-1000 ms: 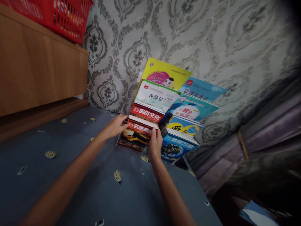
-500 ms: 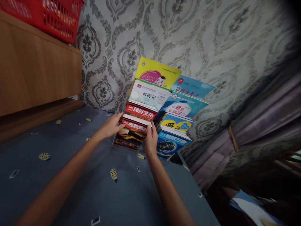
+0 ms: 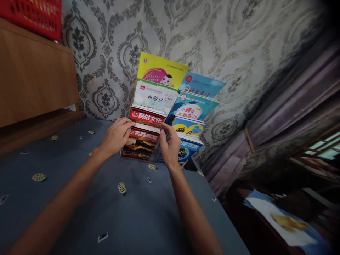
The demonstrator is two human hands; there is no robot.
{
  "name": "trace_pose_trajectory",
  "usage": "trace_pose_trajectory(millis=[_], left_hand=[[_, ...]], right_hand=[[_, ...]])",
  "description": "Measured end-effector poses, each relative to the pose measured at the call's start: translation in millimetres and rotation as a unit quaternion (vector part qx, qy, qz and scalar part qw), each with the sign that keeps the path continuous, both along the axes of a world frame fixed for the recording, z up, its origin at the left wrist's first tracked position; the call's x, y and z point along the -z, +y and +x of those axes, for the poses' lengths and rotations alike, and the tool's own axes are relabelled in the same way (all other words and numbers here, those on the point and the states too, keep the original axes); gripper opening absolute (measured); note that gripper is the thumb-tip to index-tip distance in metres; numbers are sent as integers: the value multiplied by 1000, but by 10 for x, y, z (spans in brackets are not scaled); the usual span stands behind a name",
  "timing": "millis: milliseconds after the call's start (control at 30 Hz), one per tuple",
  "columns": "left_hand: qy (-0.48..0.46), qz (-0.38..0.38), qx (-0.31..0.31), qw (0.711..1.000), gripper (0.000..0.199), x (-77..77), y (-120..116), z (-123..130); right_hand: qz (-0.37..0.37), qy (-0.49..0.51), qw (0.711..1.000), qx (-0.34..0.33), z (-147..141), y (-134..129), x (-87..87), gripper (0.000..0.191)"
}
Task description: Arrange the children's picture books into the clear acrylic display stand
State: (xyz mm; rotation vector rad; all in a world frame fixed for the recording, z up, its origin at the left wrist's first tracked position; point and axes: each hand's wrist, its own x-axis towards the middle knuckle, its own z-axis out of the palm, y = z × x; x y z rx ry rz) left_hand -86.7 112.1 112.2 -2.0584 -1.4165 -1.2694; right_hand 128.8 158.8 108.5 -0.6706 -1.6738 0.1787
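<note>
Two side-by-side columns of upright books lean back in tiers against the wall. At the front left stands a dark book with a red top (image 3: 140, 147), with my left hand (image 3: 118, 134) at its upper left corner, fingers bent over the edge. My right hand (image 3: 170, 143) is at its upper right corner, thumb and forefinger close together at the edge. Behind it are a red book (image 3: 148, 118), a white book (image 3: 154, 97) and a yellow book (image 3: 162, 69). The right column has a blue earth book (image 3: 192, 145), partly behind my right hand, and a yellow-and-blue book (image 3: 188, 126).
A wooden cabinet (image 3: 37, 74) with a red basket (image 3: 37, 17) on it stands at the left. The blue patterned cloth (image 3: 87, 212) covers the surface. At the right hangs a purple curtain (image 3: 233, 159); a dark flat object (image 3: 190, 165) lies beside the books.
The view has shifted, so the books appear further left and higher. My right hand's fingers have bent more at the book's top right corner, and my left hand's fingers have curled more.
</note>
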Motion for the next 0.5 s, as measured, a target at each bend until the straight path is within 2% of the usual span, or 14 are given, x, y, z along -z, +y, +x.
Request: trace_pose_trajectory(millis=[167,233,300,367,433,500], left_hand=[[38,-11,-18,999,32,62,26,37],[42,-19,-22,999,32,3,-17,60],[47,-20,-11,999,31,-123,-149,146],[44,-10,37,998,31,-297,-397,317],[38,-23,128,991,30,-480,-753,552],[55,-44,222,972,31,-625,-1158,797]], right_hand=[[14,-106,994,0,66,24,-54,23],[10,-109,994,0,72,12,-86,22],[5,-100,995,-8,66,-40,-128,22],[7,-76,997,-21,46,-130,-153,23],[11,-56,998,-41,24,-239,-131,23],[12,-83,994,-65,28,-348,-42,27]])
